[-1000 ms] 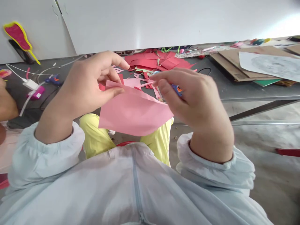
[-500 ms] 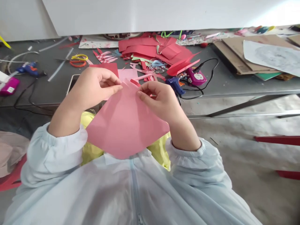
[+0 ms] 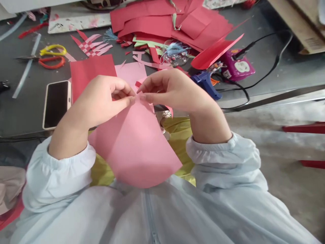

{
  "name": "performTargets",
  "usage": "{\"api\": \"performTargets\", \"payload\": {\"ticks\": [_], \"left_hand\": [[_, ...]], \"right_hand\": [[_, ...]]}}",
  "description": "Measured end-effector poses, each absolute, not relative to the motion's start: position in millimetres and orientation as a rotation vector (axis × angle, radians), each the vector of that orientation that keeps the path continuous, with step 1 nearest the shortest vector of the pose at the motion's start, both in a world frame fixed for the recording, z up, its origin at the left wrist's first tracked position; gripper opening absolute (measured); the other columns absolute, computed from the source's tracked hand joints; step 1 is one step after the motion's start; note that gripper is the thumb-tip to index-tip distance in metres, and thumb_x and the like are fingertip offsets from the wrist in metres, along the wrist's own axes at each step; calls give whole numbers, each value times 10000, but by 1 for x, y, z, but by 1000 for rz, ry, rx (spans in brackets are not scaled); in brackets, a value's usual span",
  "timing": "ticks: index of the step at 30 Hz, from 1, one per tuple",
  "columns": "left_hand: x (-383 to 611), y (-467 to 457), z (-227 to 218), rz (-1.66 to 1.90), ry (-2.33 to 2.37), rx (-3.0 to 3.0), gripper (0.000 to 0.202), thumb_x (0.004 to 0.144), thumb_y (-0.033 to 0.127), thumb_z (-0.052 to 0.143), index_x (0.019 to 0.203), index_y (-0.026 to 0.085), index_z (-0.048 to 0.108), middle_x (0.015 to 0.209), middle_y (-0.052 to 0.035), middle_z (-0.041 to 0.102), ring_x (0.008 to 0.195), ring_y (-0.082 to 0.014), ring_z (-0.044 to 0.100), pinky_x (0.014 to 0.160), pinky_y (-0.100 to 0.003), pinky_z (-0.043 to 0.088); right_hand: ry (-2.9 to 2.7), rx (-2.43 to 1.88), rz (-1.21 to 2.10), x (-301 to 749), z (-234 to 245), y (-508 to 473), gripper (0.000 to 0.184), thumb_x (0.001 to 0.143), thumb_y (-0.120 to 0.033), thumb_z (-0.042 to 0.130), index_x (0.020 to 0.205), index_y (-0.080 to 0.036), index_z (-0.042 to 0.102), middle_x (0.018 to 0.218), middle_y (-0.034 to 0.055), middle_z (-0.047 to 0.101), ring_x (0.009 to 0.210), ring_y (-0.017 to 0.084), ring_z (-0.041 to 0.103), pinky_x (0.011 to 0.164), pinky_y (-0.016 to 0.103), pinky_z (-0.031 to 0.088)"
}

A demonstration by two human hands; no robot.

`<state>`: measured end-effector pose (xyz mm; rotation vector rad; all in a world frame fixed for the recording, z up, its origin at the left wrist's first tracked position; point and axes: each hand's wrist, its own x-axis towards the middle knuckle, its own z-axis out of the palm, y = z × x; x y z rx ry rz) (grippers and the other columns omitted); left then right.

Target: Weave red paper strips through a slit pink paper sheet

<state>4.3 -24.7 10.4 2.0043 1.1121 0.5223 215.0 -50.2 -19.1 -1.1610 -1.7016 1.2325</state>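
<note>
A sheet of pink paper (image 3: 142,145) hangs from my fingers in front of my chest, its lower edge curving toward me. My left hand (image 3: 104,98) pinches its narrow top from the left. Close beside it, my right hand (image 3: 170,88) pinches the same gathered top, the fingertips of both hands nearly meeting. Behind the hands on the table lie a red paper square (image 3: 92,69) and a lighter pink paper piece (image 3: 130,72). Part of the sheet's top is covered by my fingers.
A phone (image 3: 56,105) lies at left, with scissors (image 3: 52,56) beyond it. Red paper sheets (image 3: 152,25) and a woven red-pink paper piece (image 3: 91,45) are behind. At right are a blue glue gun (image 3: 207,84), a purple box (image 3: 238,66) with a black cord, and cardboard (image 3: 302,27).
My right hand has come left against my left hand, and the paper's top is now gathered between them. The view has tipped down and closer to the table.
</note>
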Motion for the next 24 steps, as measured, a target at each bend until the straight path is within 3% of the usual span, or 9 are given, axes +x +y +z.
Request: {"api": "performTargets", "payload": {"ticks": [4,12,20,24], "left_hand": [[3,-16,1,594,1122,1965,50,788,174,737,813,195,775,791,-1,767,717,-143,691,684,-241,532],[-4,-14,-22,729,1181,1823,37,796,187,747,809,183,780,770,13,780,729,-120,697,677,-213,540],[-8,-22,-26,828,1229,1710,95,791,157,753,782,247,782,749,88,773,729,-72,713,672,-142,545],[-9,-23,-29,874,1150,1699,132,801,145,763,794,275,783,741,121,766,694,-37,702,629,-97,532]], "right_hand": [[-1714,-1133,1362,214,-17,-25,96,747,-174,760,704,-248,716,678,-3,705,611,131,610,578,293,528],[-1703,-1102,1406,204,-36,-7,110,776,-152,735,721,-245,719,720,-26,726,660,108,642,599,248,540],[-1663,-965,1522,199,-40,-6,53,810,-234,723,771,-244,689,703,-39,692,636,89,620,579,220,544],[-1611,-980,1546,199,-39,-7,115,779,-275,791,770,-237,682,714,-33,688,616,82,617,584,207,540]]}}
